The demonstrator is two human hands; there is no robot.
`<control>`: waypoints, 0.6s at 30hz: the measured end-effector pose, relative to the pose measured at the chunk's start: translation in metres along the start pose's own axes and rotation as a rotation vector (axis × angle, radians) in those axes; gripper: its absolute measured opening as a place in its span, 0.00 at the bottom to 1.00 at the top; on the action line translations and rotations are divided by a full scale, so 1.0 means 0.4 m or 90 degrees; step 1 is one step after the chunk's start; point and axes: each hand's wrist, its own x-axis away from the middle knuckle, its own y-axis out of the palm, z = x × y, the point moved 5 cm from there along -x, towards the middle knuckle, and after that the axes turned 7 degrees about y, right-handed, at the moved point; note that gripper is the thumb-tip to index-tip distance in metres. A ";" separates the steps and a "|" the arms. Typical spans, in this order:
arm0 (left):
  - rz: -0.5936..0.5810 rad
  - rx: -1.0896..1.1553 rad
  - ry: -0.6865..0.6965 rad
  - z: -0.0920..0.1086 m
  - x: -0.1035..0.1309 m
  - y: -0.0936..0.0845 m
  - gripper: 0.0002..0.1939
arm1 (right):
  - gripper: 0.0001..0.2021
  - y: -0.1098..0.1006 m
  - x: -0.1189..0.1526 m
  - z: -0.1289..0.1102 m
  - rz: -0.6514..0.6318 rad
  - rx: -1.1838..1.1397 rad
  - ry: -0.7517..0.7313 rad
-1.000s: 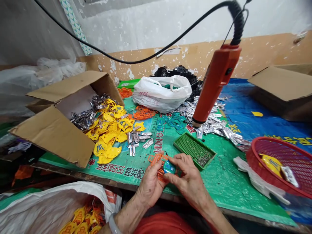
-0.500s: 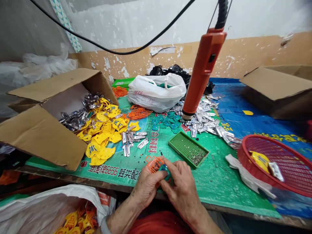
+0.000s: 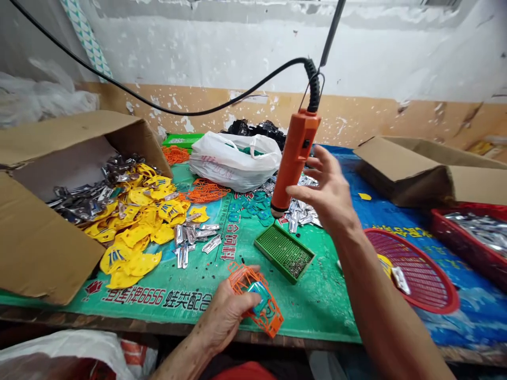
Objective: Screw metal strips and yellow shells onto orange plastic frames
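Near the table's front edge, my left hand [image 3: 227, 311] grips an orange plastic frame [image 3: 273, 323], its thumb on a teal piece [image 3: 259, 295] that lies on the frame. My right hand [image 3: 327, 190] is raised with fingers spread, close to the right side of an orange electric screwdriver [image 3: 292, 163]. The tool hangs upright, slightly tilted, from a black coiled cord; its lower end is over the back of a green tray [image 3: 261, 244] with small screws. Whether the right fingertips touch the tool is hard to tell.
Yellow pieces [image 3: 137, 237] and silver pieces spill from a cardboard box [image 3: 47, 232] at left. A white bag [image 3: 233, 163] sits behind teal pieces [image 3: 253, 208]. At right are a red basket [image 3: 415, 264], a red bin [image 3: 467, 253] and another box [image 3: 400, 163].
My right hand has left the orange frame and risen to the hanging screwdriver, its fingers now spread. My left hand still holds the frame and teal piece. The view has shifted to the right.
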 end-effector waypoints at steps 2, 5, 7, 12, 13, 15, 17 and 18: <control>0.002 -0.004 -0.005 -0.003 -0.002 0.002 0.28 | 0.35 0.064 -0.045 -0.008 -0.101 -0.081 0.010; 0.016 0.004 -0.021 -0.010 -0.009 -0.007 0.28 | 0.22 0.116 -0.069 -0.007 -0.105 -0.146 0.051; 0.028 0.017 -0.028 -0.013 -0.016 -0.016 0.29 | 0.21 0.124 -0.066 0.001 -0.105 -0.178 0.071; 0.024 0.025 -0.031 -0.009 -0.025 -0.022 0.25 | 0.21 0.090 -0.024 0.043 -0.078 -0.138 0.115; 0.024 0.026 -0.029 -0.008 -0.026 -0.021 0.25 | 0.19 0.077 -0.012 0.055 -0.042 -0.105 0.127; 0.025 0.030 -0.023 -0.010 -0.029 -0.020 0.24 | 0.15 0.054 0.013 0.077 0.029 -0.049 0.143; 0.026 0.036 -0.027 -0.017 -0.031 -0.019 0.25 | 0.11 0.038 0.033 0.096 0.082 -0.014 0.143; 0.025 0.040 -0.033 -0.022 -0.032 -0.019 0.26 | 0.09 0.032 0.041 0.105 0.101 -0.003 0.136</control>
